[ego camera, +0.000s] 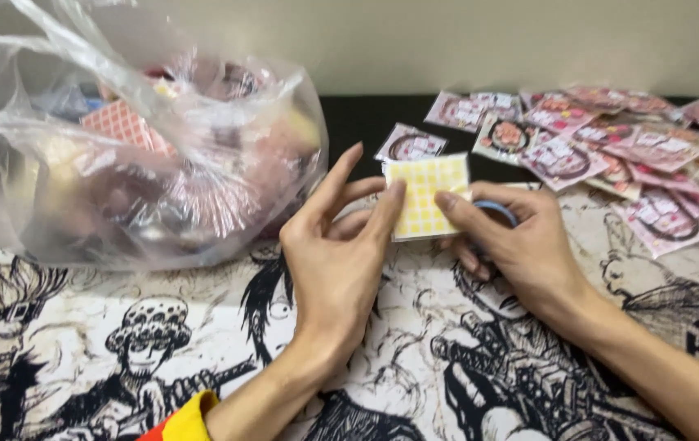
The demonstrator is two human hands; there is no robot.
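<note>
Both hands pinch a yellow sticker sheet [426, 196], left hand [335, 245] and right hand [521, 245], so I think peeling one sticker off needs a careful fingernail next.

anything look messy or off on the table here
Mildly: the small pink packets lie in a loose overlapping heap at the far right, none squared up. The yellow sticker sheet looks intact between both hands.

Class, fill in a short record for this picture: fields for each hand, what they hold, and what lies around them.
Left hand: fingers on the yellow grid sticker sheet
Right hand: pinches the sheet's right edge; blue ring at its fingers
Left of hands: clear plastic bag, filled
Right of hands: pile of small pink packets
Surface: black-and-white comic-print mat
</note>
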